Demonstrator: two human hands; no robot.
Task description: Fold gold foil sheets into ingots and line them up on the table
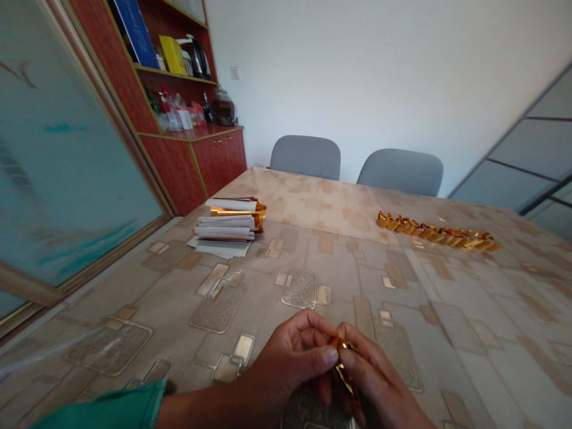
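Between my two hands, close above the near side of the table, is a small piece of shiny gold foil paper [343, 370], partly hidden by the fingers. My left hand [297, 357] pinches its upper end with thumb and forefinger. On the other side my right hand [373, 372] grips the same foil, its thumb against the left thumb. A stack of folded paper sheets [226, 229], white outside with gold showing, lies at the left of the table. Toward the far right is a row of folded gold foil pieces [438, 231], lined up side by side.
A patterned cloth [263, 286] covers the table. Two grey chairs [306, 156] stand along its far edge. Behind on the left is a red-brown cabinet [218, 158] with boxes, bottles and a kettle [199, 58]. A frosted glass door [67, 161] is at the left.
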